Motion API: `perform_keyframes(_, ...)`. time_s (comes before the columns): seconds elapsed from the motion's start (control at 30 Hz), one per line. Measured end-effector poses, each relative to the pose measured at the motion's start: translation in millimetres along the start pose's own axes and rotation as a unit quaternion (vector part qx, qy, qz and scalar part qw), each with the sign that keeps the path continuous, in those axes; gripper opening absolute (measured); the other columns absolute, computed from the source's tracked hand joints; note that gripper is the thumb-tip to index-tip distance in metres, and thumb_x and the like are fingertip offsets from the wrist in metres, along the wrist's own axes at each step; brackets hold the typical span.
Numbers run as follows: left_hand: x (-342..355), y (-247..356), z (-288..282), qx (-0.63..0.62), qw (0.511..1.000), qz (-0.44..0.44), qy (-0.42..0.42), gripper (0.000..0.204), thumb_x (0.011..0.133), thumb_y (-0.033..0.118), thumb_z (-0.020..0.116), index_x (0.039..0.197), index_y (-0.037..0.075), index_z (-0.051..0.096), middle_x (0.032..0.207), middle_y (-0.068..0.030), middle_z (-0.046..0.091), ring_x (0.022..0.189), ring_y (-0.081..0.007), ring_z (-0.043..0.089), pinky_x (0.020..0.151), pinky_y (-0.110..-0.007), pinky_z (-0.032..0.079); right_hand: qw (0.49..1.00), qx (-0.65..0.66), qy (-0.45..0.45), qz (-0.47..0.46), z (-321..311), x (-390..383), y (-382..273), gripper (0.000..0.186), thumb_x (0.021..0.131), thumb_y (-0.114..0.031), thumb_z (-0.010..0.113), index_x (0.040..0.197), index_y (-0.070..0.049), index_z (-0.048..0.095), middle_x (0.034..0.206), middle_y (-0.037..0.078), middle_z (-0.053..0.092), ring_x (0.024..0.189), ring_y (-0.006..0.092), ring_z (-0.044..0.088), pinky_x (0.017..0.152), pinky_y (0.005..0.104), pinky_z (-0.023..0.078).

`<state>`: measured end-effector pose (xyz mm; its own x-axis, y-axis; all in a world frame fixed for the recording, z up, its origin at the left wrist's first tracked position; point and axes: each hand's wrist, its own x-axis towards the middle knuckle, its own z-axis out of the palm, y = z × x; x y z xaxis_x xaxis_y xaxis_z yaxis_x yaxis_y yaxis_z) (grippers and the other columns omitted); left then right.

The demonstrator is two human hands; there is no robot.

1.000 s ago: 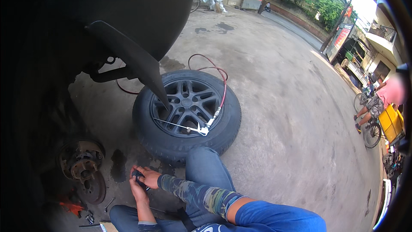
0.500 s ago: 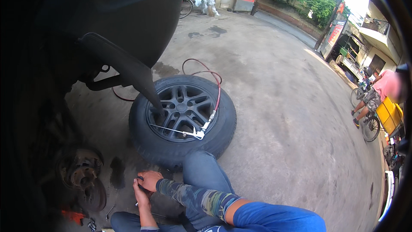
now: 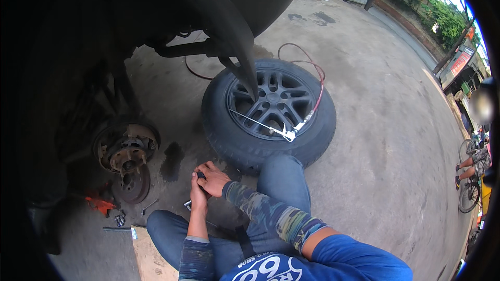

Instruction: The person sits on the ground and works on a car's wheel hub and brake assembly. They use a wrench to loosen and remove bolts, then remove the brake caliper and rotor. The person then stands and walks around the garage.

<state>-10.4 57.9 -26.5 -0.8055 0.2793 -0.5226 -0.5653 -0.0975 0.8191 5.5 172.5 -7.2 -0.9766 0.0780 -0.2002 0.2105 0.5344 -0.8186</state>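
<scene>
My left hand (image 3: 198, 196) and my right hand (image 3: 214, 179) meet above my lap. Between them is a small black object (image 3: 201, 175), mostly covered by the fingers; its kind does not show. The fingers of both hands are closed around it. Just beyond my knee lies a wheel with a black rim (image 3: 272, 98) and tyre (image 3: 324, 134). Across the rim rests an air blow gun (image 3: 288, 134) with a long thin nozzle, joined to a red hose (image 3: 321, 86). Left of my hands, a bare wheel hub with brake parts (image 3: 127, 158) sits in the vehicle's shadow.
A rusty round drum or disc (image 3: 136, 190) leans below the hub. Near it lie an orange-red object (image 3: 100, 205), a wrench (image 3: 150, 206) and small metal pieces (image 3: 120, 220). Cardboard (image 3: 148, 257) lies by my left leg. Dark bodywork (image 3: 219, 15) overhangs the wheel. A person with a bicycle (image 3: 470, 198) is far right.
My view has swung left and down, so the wheel and hub sit further right in it. My hands stay together around the small black object; the right fingers have shifted over it.
</scene>
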Motion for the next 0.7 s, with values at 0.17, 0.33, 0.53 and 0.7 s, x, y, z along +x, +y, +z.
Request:
perform_keyframes(0.17, -2.1, 2.5, -1.9, 0.019, 0.999, -0.029, -0.025, 0.074, 0.099, 0.062, 0.037, 0.149, 0.008, 0.039, 0.146, -0.0157, 0.047, 0.132, -0.0290, 0.050, 0.104, -0.044, 0.045, 0.998, -0.045, -0.040, 0.028, -2.1, 1.1, -0.1, 0.048, 0.094, -0.035, 0.047, 0.135, -0.010, 0.051, 0.131, 0.015, 0.049, 0.127, 0.0348, 0.049, 0.107, 0.0466, 0.040)
perform_keyframes(0.33, -2.3, 2.4, -1.5, 0.018, 0.999, -0.037, -0.019, 0.073, 0.099, 0.062, 0.039, 0.145, 0.006, 0.044, 0.140, -0.0151, 0.053, 0.126, -0.0280, 0.055, 0.099, -0.043, 0.049, 0.996, -0.060, -0.051, 0.034, -4.9, 0.1, -2.4, 0.049, 0.095, -0.035, 0.047, 0.137, -0.009, 0.051, 0.132, 0.016, 0.050, 0.126, 0.0352, 0.051, 0.106, 0.0465, 0.041)
perform_keyframes(0.53, -4.9, 5.7, 3.9, 0.050, 0.998, -0.042, 0.002, 0.071, 0.098, 0.063, 0.040, 0.139, 0.006, 0.049, 0.130, -0.0151, 0.061, 0.116, -0.0266, 0.062, 0.092, -0.042, 0.053, 0.995, -0.075, -0.054, 0.040, -7.1, -1.0, -1.4, 0.050, 0.095, -0.035, 0.046, 0.137, -0.007, 0.049, 0.135, 0.019, 0.050, 0.127, 0.0359, 0.051, 0.106, 0.0463, 0.042)
perform_keyframes(0.7, 1.1, -3.1, 1.7, 0.063, 0.997, -0.026, 0.033, 0.064, 0.101, 0.056, 0.041, 0.126, 0.001, 0.058, 0.111, -0.0138, 0.066, 0.096, -0.0212, 0.067, 0.077, -0.035, 0.057, 0.994, -0.098, -0.043, 0.013, -5.5, 0.1, 3.9, 0.046, 0.095, -0.033, 0.044, 0.131, -0.005, 0.054, 0.134, 0.024, 0.053, 0.122, 0.0396, 0.054, 0.104, 0.0466, 0.042)
